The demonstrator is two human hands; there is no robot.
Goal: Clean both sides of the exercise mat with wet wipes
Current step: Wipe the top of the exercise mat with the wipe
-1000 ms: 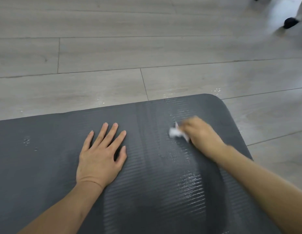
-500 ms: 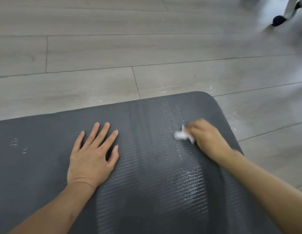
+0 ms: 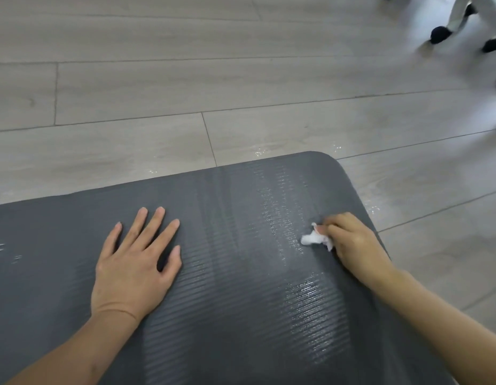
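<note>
Curled fingers point(image 3: 331, 227) of the right hand point(image 3: 355, 243) pinching a crumpled white wipe point(image 3: 314, 238) against the mat point(image 3: 241, 273). Left hand point(image 3: 133, 262) flat, fingers spread, pressing the mat. Dark grey, ribbed, streaked with wet sheen, lying on the pale wood floor point(image 3: 185, 87).

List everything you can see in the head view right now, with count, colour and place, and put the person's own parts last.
exercise mat: 1, dark grey, ribbed, flat on the floor, fills the lower frame; rounded corner at upper right; wet shiny streaks on its right half
wet wipe: 1, white, crumpled, on the mat near its right edge
floor: pale grey wood-look planks, small wet spots just beyond the mat's far edge
furniture legs: white with black feet, top right corner, blurred; count unclear
left hand: 1, flat on the mat, fingers spread, left of centre
right hand: 1, grips the wet wipe against the mat
</note>
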